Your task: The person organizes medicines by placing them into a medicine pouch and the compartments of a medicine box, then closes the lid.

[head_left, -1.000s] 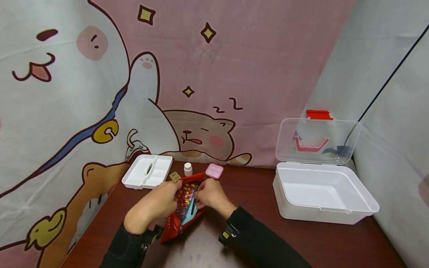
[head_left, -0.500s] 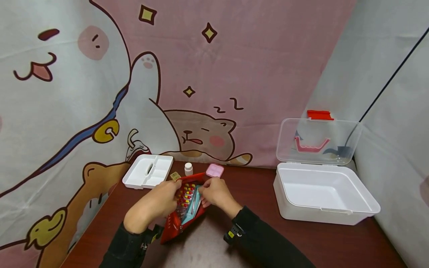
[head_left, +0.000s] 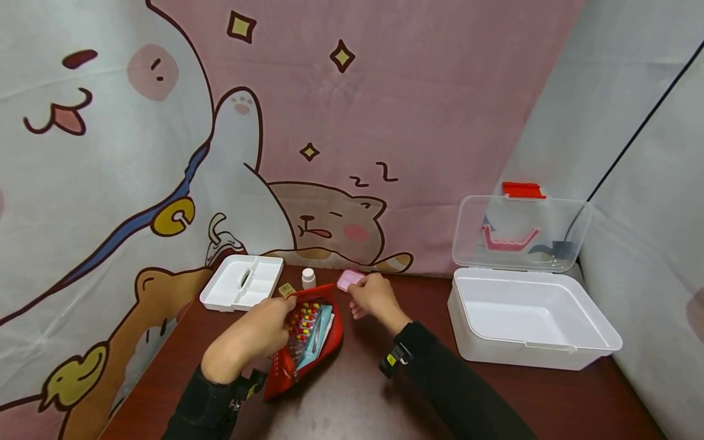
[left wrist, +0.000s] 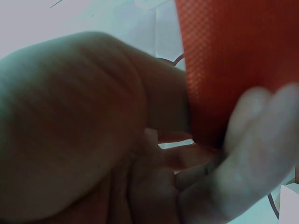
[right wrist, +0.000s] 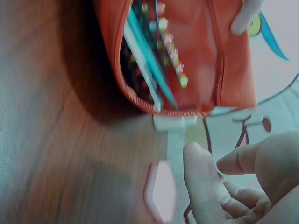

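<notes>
My left hand point(head_left: 255, 330) grips the edge of a red zippered pouch point(head_left: 283, 370), holding its mouth open. Inside the pouch are blister strips of red-and-yellow capsules point(head_left: 304, 322) and a light blue packet point(head_left: 313, 347) beside something white. My right hand point(head_left: 378, 300) is over the table right of the pouch, next to a small pink compartment case point(head_left: 348, 278). In the right wrist view its thumb and index finger are apart with nothing between them, and the pink case point(right wrist: 162, 192) lies just past the fingertips. The left wrist view shows red fabric point(left wrist: 224, 56) between thumb and fingers.
Behind the pouch stand a small white bottle point(head_left: 308, 278) and a gold-coloured square piece point(head_left: 286, 289). A white divided tray point(head_left: 222, 296) lies at the back left. At right sits a white storage box point(head_left: 497, 345) with its clear lid point(head_left: 467, 232) raised against the wall.
My right hand has left the pouch's opening and moved right and back to the pink case. The left hand keeps its grip on the pouch, whose mouth now gapes wider.
</notes>
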A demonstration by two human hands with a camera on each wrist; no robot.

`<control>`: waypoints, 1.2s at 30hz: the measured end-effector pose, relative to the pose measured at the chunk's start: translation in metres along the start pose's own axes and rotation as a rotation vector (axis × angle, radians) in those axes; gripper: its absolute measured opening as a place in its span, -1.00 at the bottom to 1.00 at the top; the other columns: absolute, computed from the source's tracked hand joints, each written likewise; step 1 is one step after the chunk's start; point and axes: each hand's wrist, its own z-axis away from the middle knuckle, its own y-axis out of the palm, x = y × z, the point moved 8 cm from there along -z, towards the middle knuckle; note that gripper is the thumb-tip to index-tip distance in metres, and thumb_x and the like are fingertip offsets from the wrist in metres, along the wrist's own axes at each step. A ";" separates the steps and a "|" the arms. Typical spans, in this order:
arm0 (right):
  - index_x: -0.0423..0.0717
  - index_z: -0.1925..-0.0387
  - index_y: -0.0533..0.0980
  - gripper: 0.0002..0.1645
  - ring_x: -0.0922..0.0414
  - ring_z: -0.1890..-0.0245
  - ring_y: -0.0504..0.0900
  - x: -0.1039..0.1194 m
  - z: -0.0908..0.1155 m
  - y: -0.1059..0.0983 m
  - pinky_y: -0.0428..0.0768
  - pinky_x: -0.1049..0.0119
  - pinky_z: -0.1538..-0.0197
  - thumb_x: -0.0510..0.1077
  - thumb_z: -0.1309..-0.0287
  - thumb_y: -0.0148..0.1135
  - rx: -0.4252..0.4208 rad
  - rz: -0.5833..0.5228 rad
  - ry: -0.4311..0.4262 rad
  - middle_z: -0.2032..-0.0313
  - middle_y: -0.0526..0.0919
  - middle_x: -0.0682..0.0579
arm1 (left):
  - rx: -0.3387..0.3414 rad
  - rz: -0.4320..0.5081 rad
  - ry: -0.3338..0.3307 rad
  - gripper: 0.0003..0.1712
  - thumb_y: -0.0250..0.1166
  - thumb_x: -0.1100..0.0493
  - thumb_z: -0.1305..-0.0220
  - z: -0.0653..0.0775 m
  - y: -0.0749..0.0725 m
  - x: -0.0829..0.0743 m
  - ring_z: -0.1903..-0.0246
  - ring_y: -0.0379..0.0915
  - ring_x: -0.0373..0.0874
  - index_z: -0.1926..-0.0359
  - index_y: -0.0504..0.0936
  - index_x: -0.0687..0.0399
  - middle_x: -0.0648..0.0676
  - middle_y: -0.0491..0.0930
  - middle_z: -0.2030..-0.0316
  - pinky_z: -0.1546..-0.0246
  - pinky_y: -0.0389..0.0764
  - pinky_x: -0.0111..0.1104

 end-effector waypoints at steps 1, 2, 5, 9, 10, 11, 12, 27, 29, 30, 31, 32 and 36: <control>-0.38 0.16 0.76 -0.67 0.13 0.67 0.77 -0.002 -0.004 -0.004 0.84 -0.10 0.22 -0.15 -0.49 0.25 -0.013 0.018 0.004 0.51 0.80 -0.16 | -0.002 -0.002 0.000 -0.19 0.37 0.46 -0.22 0.000 0.000 0.000 0.06 0.53 0.04 -0.54 0.50 0.35 0.31 0.68 -0.25 0.10 0.56 -0.13; -0.37 0.16 0.76 -0.68 0.12 0.67 0.78 -0.004 -0.008 -0.007 0.84 -0.07 0.24 -0.15 -0.47 0.26 -0.031 0.037 0.006 0.48 0.82 -0.19 | -0.004 -0.004 0.002 -0.20 0.37 0.46 -0.22 0.000 0.000 0.000 0.07 0.52 0.03 -0.53 0.51 0.35 0.31 0.69 -0.23 0.10 0.56 -0.13; -0.32 0.15 0.78 -0.68 0.07 0.61 0.83 -0.009 -0.017 -0.018 0.85 0.04 0.28 -0.12 -0.43 0.29 -0.088 0.114 0.007 0.39 0.86 -0.24 | -0.014 -0.012 0.014 -0.23 0.36 0.47 -0.22 0.001 0.000 -0.001 0.08 0.52 0.02 -0.50 0.53 0.36 0.29 0.71 -0.18 0.08 0.56 -0.12; -0.19 0.17 0.80 -0.71 0.06 0.48 0.88 -0.009 -0.025 -0.031 0.80 0.25 0.25 -0.05 -0.36 0.34 -0.162 0.265 -0.011 0.39 0.86 -0.11 | -0.024 -0.014 0.025 -0.25 0.36 0.47 -0.21 0.001 0.000 -0.002 0.09 0.52 0.00 -0.48 0.55 0.36 0.28 0.72 -0.15 0.07 0.56 -0.11; -0.16 0.19 0.81 -0.72 0.05 0.40 0.89 -0.008 -0.026 -0.033 0.79 0.23 0.17 -0.04 -0.34 0.35 -0.177 0.304 -0.021 0.36 0.86 -0.09 | -0.026 -0.015 0.026 -0.25 0.36 0.47 -0.21 0.001 0.000 -0.002 0.10 0.52 0.00 -0.47 0.56 0.36 0.28 0.72 -0.14 0.07 0.56 -0.11; -0.14 0.21 0.81 -0.73 0.03 0.32 0.89 -0.007 -0.027 -0.034 0.77 0.21 0.12 -0.03 -0.32 0.36 -0.191 0.342 -0.031 0.33 0.86 -0.06 | -0.027 -0.016 0.027 -0.25 0.37 0.47 -0.21 0.000 0.000 -0.002 0.09 0.53 0.00 -0.47 0.56 0.36 0.29 0.72 -0.14 0.07 0.56 -0.11; -0.12 0.22 0.81 -0.73 0.01 0.23 0.87 -0.006 -0.028 -0.035 0.75 0.16 0.04 -0.01 -0.31 0.37 -0.199 0.373 -0.036 0.27 0.86 -0.06 | -0.028 -0.017 0.025 -0.25 0.37 0.47 -0.20 0.001 0.000 -0.002 0.09 0.53 0.00 -0.47 0.56 0.36 0.29 0.72 -0.15 0.07 0.56 -0.11; 0.08 0.48 0.69 -0.59 -0.05 0.27 0.72 -0.096 -0.140 -0.003 0.69 -0.01 0.08 0.26 -0.29 0.41 -0.201 0.537 -0.181 0.34 0.79 -0.02 | -0.032 -0.024 0.015 -0.25 0.34 0.48 -0.21 0.000 0.000 0.000 0.10 0.52 0.00 -0.48 0.57 0.33 0.26 0.72 -0.15 0.06 0.56 -0.09; 0.07 0.51 0.68 -0.56 -0.08 0.28 0.73 -0.100 -0.143 0.000 0.69 -0.04 0.10 0.27 -0.29 0.40 -0.208 0.551 -0.179 0.33 0.80 -0.05 | -0.026 -0.017 0.009 -0.24 0.34 0.48 -0.21 0.001 0.001 0.001 0.11 0.52 0.01 -0.48 0.56 0.34 0.27 0.72 -0.16 0.07 0.55 -0.10; 0.05 0.50 0.68 -0.54 -0.09 0.28 0.74 -0.101 -0.143 0.001 0.70 -0.05 0.10 0.29 -0.28 0.40 -0.211 0.553 -0.170 0.32 0.80 -0.08 | -0.024 -0.014 0.007 -0.24 0.34 0.48 -0.21 0.001 0.001 0.001 0.10 0.51 0.01 -0.48 0.56 0.34 0.28 0.72 -0.17 0.07 0.55 -0.10; 0.03 0.48 0.69 -0.52 -0.11 0.26 0.75 -0.101 -0.143 0.002 0.70 -0.07 0.09 0.31 -0.28 0.40 -0.210 0.557 -0.161 0.29 0.81 -0.10 | -0.022 -0.011 0.005 -0.23 0.35 0.48 -0.21 0.002 0.002 0.001 0.10 0.52 0.01 -0.49 0.55 0.33 0.28 0.71 -0.18 0.08 0.55 -0.10; 0.01 0.43 0.71 -0.49 -0.13 0.23 0.76 -0.100 -0.141 0.003 0.71 -0.08 0.06 0.34 -0.28 0.41 -0.213 0.564 -0.151 0.25 0.82 -0.12 | -0.021 -0.007 0.003 -0.23 0.35 0.48 -0.21 0.002 0.002 0.001 0.09 0.52 0.01 -0.49 0.55 0.33 0.28 0.71 -0.19 0.07 0.55 -0.10; -0.11 0.05 0.76 -0.32 -0.22 -0.01 0.77 -0.092 -0.134 0.006 0.70 -0.16 -0.15 0.41 -0.24 0.45 -0.207 0.569 -0.138 0.00 0.82 -0.22 | -0.029 -0.008 0.009 -0.24 0.35 0.49 -0.20 0.002 0.001 0.000 0.08 0.52 0.01 -0.48 0.57 0.32 0.28 0.72 -0.17 0.06 0.56 -0.09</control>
